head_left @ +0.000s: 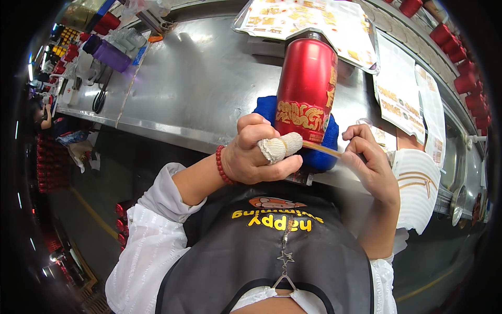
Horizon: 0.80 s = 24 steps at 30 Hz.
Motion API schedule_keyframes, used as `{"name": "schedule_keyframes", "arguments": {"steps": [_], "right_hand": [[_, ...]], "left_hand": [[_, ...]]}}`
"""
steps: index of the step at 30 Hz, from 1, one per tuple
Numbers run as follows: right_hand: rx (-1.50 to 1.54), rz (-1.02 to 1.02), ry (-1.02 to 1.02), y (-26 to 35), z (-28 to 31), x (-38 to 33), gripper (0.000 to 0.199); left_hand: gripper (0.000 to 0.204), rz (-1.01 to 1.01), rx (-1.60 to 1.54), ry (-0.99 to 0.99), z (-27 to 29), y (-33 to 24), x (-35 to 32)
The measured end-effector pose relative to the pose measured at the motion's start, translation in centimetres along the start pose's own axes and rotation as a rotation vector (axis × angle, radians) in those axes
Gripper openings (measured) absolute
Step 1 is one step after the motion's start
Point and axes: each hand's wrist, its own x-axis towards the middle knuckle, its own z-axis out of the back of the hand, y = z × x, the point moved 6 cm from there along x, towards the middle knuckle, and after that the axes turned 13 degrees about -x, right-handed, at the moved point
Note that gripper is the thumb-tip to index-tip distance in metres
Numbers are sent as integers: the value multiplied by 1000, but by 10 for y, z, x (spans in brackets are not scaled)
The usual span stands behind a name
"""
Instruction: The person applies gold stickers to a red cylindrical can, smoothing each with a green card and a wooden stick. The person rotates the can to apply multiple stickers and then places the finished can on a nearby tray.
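The person wears a dark grey apron (334,256) edged with black trim (160,293), printed with rounded yellow lettering (272,220) beside an orange and white cartoon motif (274,202). A slim metal chain with an openwork star (285,257) hangs from a triangular metal ring (284,283). The white sleeves carry textured stripes, the left sleeve (149,230) folded into a loose cuff. Red round beads (222,165) circle the left wrist; a cream ribbed knit cover (281,148) wraps one finger.
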Motion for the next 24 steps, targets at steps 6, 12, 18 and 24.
{"name": "schedule_keyframes", "arguments": {"steps": [6,12,18,24], "right_hand": [[154,-111,54,-5,-2,-1,29],[147,-26,3,-9,-2,-1,30],[115,-4,-14,-13,-1,-3,34],[102,-5,-24,-15,-1,-6,33]], "left_hand": [[30,-73,-4,52,-3,3,5],[26,-125,-1,81,-3,5,9],[25,-132,-49,70,-11,5,10],[26,-170,-15,102,-10,5,14]]}}
